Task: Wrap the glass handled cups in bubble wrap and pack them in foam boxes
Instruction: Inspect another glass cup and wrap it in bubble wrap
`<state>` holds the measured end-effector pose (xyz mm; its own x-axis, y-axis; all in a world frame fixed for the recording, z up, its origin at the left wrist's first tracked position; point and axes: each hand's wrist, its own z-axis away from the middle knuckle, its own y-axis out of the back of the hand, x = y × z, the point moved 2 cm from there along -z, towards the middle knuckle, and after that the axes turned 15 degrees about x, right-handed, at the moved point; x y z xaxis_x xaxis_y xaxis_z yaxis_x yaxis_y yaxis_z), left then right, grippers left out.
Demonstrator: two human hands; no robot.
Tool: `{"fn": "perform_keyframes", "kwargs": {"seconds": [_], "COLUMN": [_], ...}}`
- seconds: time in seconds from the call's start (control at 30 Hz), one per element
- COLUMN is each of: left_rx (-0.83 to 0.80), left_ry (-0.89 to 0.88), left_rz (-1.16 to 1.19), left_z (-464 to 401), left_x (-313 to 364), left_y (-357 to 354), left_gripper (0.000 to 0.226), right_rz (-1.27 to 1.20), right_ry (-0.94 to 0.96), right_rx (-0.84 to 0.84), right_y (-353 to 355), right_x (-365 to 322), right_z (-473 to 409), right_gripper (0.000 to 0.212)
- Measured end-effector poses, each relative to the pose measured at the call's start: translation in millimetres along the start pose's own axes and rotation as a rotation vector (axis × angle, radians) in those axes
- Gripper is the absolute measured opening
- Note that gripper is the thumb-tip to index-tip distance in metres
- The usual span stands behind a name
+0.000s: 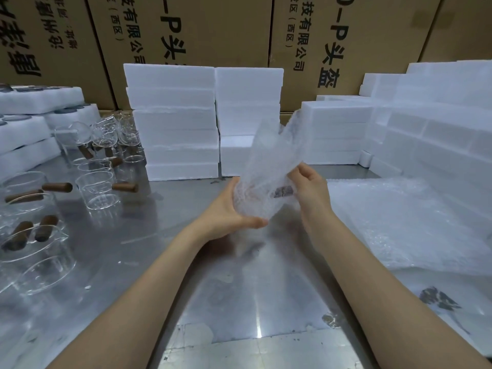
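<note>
A cup, half wrapped in a bubble wrap sheet, was held in the air over the middle of the metal table. Its brown handle showed through the wrap, pointing right. The left hand cupped the wrapped cup from below and the left, fingers curled round it. The right hand pinched the sheet beside the handle, and the loose end of the sheet stood up above both hands.

Behind them stood stacks of closed foam boxes, with a lower box just behind the hands; what they held could not be seen. More foam was piled at the right. At the far left, foam trays held dark round things. Bare cups with wooden handles crowded the left of the table. A pile of bubble wrap lay at the right. Between cups and pile the table lay bare under the forearms. Cartons walled the back.
</note>
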<state>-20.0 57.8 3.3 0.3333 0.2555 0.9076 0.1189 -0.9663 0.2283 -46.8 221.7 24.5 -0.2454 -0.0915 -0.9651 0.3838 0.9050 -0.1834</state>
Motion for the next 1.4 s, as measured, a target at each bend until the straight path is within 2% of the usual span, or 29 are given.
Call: {"fn": "perform_keyframes", "kwargs": {"seconds": [0.2,0.3,0.43,0.57,0.63,0.8,0.9,1.0,1.07,1.13,1.23,1.33,1.4], "left_rx": [-0.073,-0.054,-0.059,-0.067,-0.048,-0.065,-0.078,-0.043,0.005,0.043,0.068,0.089,0.107], "left_ry": [-0.026,-0.049,-0.059,-0.050,0.000,0.094,0.107,0.107,0.104,0.096,0.106,0.091,0.082], "left_rz": [-0.094,-0.082,-0.082,0.034,0.062,0.071,0.118,0.168,0.177,0.167,0.176,0.174,0.156], "left_z": [3.5,4.0,2.9,1.3,1.6,1.9,1.8,0.6,-1.3,-3.5,-6.5,-8.3,-8.6], "left_x": [-0.3,0.4,3.4,4.9,3.4,0.8,2.5,0.5,-1.9,-4.5,-7.5,-6.2,-4.3], "left_y": [-4.0,-3.4,-4.4,-3.4,0.1,4.7,4.9,4.2,3.5,2.9,2.1,1.1,0.8], "left_gripper": [0.086,0.077,0.082,0.065,0.066,0.057,0.049,0.044,0.042,0.036,0.021,0.025,0.032], "right_rz": [0.037,0.056,0.120,0.121,0.116,0.232,0.290,0.339,0.388,0.392,0.280,0.129,0.116], "right_ry": [0.048,0.050,0.114,0.189,0.215,0.256,0.277,0.290,0.375,0.455,0.490,0.483,0.483], "right_rx": [-0.083,-0.125,-0.245,-0.291,-0.301,-0.312,-0.295,-0.279,-0.265,-0.230,-0.169,-0.172,-0.223], "right_y": [-4.6,-6.8,-11.2,-13.6,-15.1,-18.2,-19.1,-19.4,-18.2,-16.6,-13.9,-13.4,-15.6], "right_x": [-4.1,-3.8,-1.0,-0.1,-1.1,-1.2,0.4,0.0,-0.7,-1.1,-4.7,-9.7,-10.4], "right_z": [5.2,5.7,9.3,11.6,14.2,17.7,17.4,17.0,17.2,17.8,19.5,21.1,24.5], "right_gripper": [0.017,0.014,0.010,0.022,0.027,0.026,0.037,0.039,0.041,0.036,0.016,0.009,0.006]}}
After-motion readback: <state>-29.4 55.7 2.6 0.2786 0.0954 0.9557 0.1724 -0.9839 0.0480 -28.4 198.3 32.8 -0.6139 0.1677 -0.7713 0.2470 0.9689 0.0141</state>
